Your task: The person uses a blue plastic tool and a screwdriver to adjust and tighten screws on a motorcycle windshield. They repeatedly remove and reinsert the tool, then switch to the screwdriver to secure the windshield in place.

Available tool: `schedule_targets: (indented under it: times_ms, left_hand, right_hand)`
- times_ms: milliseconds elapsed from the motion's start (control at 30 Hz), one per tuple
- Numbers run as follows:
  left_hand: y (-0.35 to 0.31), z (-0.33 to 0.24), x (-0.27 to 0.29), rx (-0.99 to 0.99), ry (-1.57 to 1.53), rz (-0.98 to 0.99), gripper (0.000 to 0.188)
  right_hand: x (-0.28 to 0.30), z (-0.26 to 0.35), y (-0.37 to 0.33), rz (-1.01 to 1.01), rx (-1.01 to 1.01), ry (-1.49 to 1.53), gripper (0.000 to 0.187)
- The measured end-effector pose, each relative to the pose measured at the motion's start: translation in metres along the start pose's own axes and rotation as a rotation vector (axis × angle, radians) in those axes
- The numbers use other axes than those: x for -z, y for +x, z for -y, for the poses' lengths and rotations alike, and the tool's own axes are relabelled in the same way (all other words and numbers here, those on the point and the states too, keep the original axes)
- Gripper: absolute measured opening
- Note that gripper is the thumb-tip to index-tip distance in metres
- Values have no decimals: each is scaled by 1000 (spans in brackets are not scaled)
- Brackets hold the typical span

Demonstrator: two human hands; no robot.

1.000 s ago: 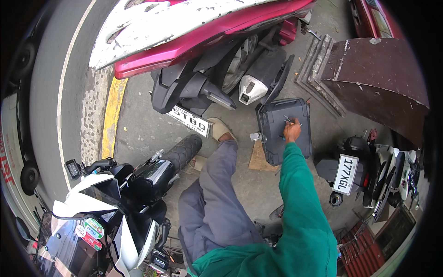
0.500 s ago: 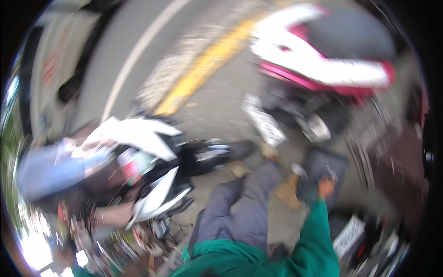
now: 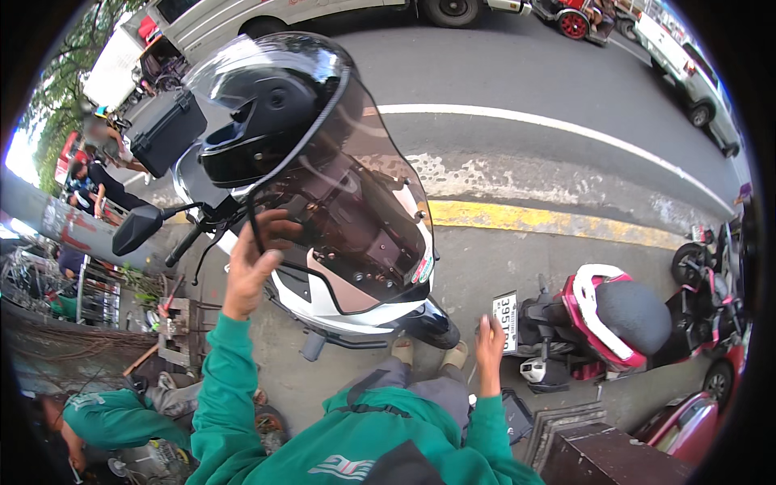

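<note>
A white scooter (image 3: 380, 312) stands in front of me with a tall tinted windscreen (image 3: 364, 218). A glossy black helmet (image 3: 267, 145) with a clear visor sits behind the windscreen's top. At the screen's left edge is my left hand (image 3: 249, 275), thumb spread away from the fingers. The fingers overlap the tinted panel, and whether they press on it is unclear. My right hand (image 3: 488, 352) is raised to the right of the scooter's front wheel, fingers stretched upward and nothing visible in it. Beyond its fingertips is a white licence plate (image 3: 504, 322).
A pink and white scooter (image 3: 602, 323) stands at right, near a brown box-like structure (image 3: 622, 457). Another person in green (image 3: 121, 416) bends down at lower left. Vehicles, including a white pickup (image 3: 687, 69), are on the road past the yellow kerb line (image 3: 517, 217).
The view has swung, and the blur is gone. My right hand has left the dark flat object it was touching and is raised. My left hand has come up to the windscreen.
</note>
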State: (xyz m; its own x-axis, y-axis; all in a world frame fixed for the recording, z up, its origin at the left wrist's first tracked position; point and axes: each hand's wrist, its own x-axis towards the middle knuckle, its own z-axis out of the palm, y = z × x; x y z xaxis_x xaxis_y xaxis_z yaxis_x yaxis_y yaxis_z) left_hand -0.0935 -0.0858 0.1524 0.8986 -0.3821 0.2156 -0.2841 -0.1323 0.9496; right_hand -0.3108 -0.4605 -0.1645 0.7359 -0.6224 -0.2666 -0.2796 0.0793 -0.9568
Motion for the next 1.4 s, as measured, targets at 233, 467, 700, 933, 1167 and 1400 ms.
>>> schedule_targets:
  times_ms: [233, 467, 700, 933, 1167, 1400]
  left_hand:
    - [-5, 9, -24, 24, -66, -61, 41]
    - [-1, -3, -35, 126, -183, -144, 32]
    - [1, -21, -42, 270, -110, -259, 27]
    - [8, -55, -56, 420, 30, -344, 25]
    - [16, -65, -58, 484, 122, -381, 22]
    - [20, -75, -59, 489, 168, -343, 23]
  right_hand:
    - [-112, 219, 152, 334, 281, 62, 33]
    - [-226, 310, 278, 938, 137, -110, 32]
    - [-316, 307, 356, 1529, 32, -641, 23]
    - [-338, 339, 347, 1944, 445, -929, 37]
    - [-325, 368, 326, 2053, 653, -914, 30]
    - [-342, 357, 335, 2121, 326, -928, 53]
